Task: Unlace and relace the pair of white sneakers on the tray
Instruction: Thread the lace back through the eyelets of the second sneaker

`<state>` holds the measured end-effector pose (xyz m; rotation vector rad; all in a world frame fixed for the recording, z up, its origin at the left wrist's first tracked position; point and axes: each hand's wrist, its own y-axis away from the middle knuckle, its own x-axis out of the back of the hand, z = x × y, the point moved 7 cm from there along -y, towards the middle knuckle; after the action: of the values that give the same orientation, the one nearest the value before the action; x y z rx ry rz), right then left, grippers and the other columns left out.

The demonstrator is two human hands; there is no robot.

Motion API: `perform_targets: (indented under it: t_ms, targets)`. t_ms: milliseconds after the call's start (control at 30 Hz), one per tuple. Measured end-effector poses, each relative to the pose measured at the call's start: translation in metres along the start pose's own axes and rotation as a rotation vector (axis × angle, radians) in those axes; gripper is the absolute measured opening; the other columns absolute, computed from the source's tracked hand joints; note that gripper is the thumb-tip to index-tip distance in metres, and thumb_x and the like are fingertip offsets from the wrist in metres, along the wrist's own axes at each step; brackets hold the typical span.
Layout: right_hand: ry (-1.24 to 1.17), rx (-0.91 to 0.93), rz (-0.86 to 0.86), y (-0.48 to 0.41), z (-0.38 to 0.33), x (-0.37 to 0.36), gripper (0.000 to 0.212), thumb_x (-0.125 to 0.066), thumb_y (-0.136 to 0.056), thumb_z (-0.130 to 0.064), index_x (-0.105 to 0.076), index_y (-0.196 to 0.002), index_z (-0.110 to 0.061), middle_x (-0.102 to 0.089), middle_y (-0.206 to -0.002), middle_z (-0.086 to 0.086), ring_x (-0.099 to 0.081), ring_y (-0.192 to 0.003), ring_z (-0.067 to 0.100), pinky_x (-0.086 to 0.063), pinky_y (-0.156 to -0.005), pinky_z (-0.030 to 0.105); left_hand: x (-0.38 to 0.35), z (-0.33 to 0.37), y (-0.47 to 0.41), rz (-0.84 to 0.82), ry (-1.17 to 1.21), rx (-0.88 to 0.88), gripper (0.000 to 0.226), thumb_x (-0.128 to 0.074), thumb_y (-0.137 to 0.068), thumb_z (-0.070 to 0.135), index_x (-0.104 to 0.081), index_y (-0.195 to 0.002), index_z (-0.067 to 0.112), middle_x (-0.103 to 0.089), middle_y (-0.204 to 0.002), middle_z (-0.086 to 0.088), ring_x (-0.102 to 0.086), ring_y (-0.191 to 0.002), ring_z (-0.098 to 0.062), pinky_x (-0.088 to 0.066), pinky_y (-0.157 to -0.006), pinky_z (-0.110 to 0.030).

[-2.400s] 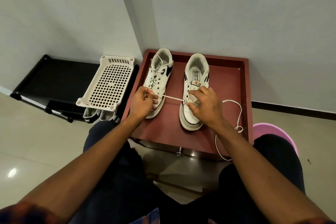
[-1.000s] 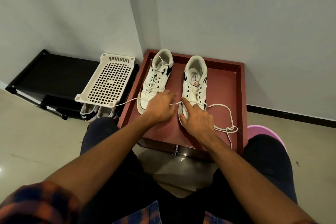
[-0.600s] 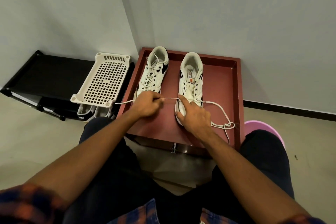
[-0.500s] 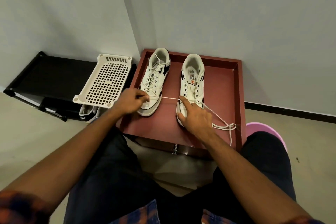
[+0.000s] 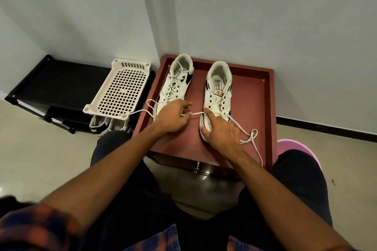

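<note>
Two white sneakers stand side by side on the red tray (image 5: 251, 108), toes toward the person. The left hand (image 5: 173, 118), over the toe of the laced left sneaker (image 5: 179, 79), pinches the lace (image 5: 195, 113), which runs taut to the right sneaker (image 5: 218, 87). Its slack loops left onto the white basket (image 5: 120, 89). The right hand (image 5: 220, 130) grips the right sneaker's toe, index finger beside the lowest eyelet.
</note>
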<state>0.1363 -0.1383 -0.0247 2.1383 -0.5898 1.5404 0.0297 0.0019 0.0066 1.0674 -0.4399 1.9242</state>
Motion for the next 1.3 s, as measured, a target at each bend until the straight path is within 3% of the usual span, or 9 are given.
perform_targets:
  t_ms: [100, 233, 533, 633, 733, 867, 967, 1133, 1300]
  targets:
    - [-0.011, 0.008, 0.002, 0.000, 0.001, 0.000, 0.066, -0.049, -0.097, -0.056, -0.025, -0.157, -0.041, -0.066, -0.124, 0.006, -0.065, -0.110, 0.033, -0.053, -0.086, 0.044, -0.030, 0.020, -0.011, -0.071, 0.060, 0.024, 0.032, -0.060, -0.096, 0.030, -0.067, -0.121, 0.012, -0.070, -0.110, -0.007, -0.065, -0.101, -0.022, -0.050, -0.086, -0.032]
    - [-0.030, 0.022, 0.012, 0.000, 0.001, -0.001, 0.067, -0.051, -0.096, -0.057, -0.026, -0.156, -0.041, -0.066, -0.124, 0.006, -0.065, -0.110, 0.032, -0.054, -0.086, 0.044, -0.041, 0.009, -0.013, -0.029, 0.134, 0.126, 0.029, -0.058, -0.097, 0.031, -0.070, -0.077, 0.015, -0.066, -0.070, -0.001, -0.064, -0.072, -0.022, -0.045, -0.064, -0.031]
    - [-0.038, 0.012, -0.021, -0.002, 0.004, -0.003, 0.068, -0.054, -0.095, -0.055, -0.026, -0.156, -0.041, -0.066, -0.127, 0.006, -0.064, -0.113, 0.033, -0.052, -0.092, 0.047, 0.040, -0.050, 0.003, 0.018, 0.219, 0.166, 0.018, -0.067, -0.094, 0.023, -0.079, -0.085, 0.014, -0.072, -0.072, 0.011, -0.064, -0.064, 0.003, -0.047, -0.065, -0.020]
    - [-0.058, 0.033, -0.036, -0.003, 0.005, -0.002, 0.068, -0.056, -0.094, -0.055, -0.027, -0.154, -0.043, -0.066, -0.128, 0.005, -0.063, -0.116, 0.033, -0.051, -0.094, 0.046, 0.052, -0.066, 0.007, -0.001, 0.231, 0.200, 0.018, -0.066, -0.095, 0.024, -0.078, -0.083, 0.016, -0.062, -0.055, 0.011, -0.052, -0.049, 0.001, -0.042, -0.059, -0.022]
    - [-0.176, 0.063, -0.071, -0.007, 0.013, -0.002, 0.066, -0.061, -0.092, -0.053, -0.033, -0.151, -0.046, -0.070, -0.117, 0.003, -0.065, -0.110, 0.030, -0.051, -0.093, 0.042, 0.049, -0.063, 0.004, 0.038, 0.126, 0.155, 0.013, -0.070, -0.092, 0.031, -0.077, -0.094, 0.020, -0.067, -0.077, 0.010, -0.054, -0.059, 0.001, -0.042, -0.065, -0.021]
    - [-0.612, -0.090, 0.017, -0.014, 0.047, 0.009, 0.039, -0.069, -0.090, -0.032, -0.058, -0.126, -0.042, -0.062, -0.074, -0.004, -0.062, -0.073, 0.016, -0.051, -0.073, 0.034, 0.034, -0.030, -0.005, 0.101, 0.014, -0.016, 0.031, -0.071, -0.090, 0.033, -0.069, -0.119, 0.022, -0.064, -0.112, 0.004, -0.054, -0.083, -0.002, -0.042, -0.080, -0.021]
    - [-0.693, -0.246, 0.093, -0.020, 0.076, 0.016, 0.032, -0.070, -0.085, -0.014, -0.062, -0.105, -0.037, -0.060, -0.077, -0.009, -0.060, -0.071, 0.012, -0.051, -0.070, 0.034, 0.010, -0.003, -0.012, 0.034, 0.012, -0.074, 0.036, -0.069, -0.090, 0.033, -0.065, -0.123, 0.021, -0.062, -0.114, 0.001, -0.056, -0.095, -0.008, -0.048, -0.090, -0.032]
    - [-0.628, -0.282, 0.028, -0.023, 0.094, 0.002, 0.021, -0.072, -0.080, -0.022, -0.063, -0.093, -0.037, -0.067, -0.096, -0.014, -0.063, -0.087, 0.011, -0.050, -0.074, 0.031, -0.021, 0.033, -0.024, 0.024, 0.083, -0.094, 0.039, -0.068, -0.091, 0.033, -0.060, -0.126, 0.019, -0.052, -0.113, 0.002, -0.047, -0.071, 0.004, -0.041, -0.075, -0.024]
    - [-0.595, -0.385, -0.001, -0.024, 0.101, -0.001, 0.007, -0.069, -0.081, -0.023, -0.064, -0.078, -0.026, -0.065, -0.072, -0.009, -0.062, -0.070, 0.015, -0.047, -0.064, 0.030, -0.042, 0.056, -0.029, 0.011, 0.093, -0.148, 0.034, -0.069, -0.087, 0.039, -0.059, -0.116, 0.025, -0.050, -0.102, 0.005, -0.051, -0.084, -0.006, -0.044, -0.075, -0.028]
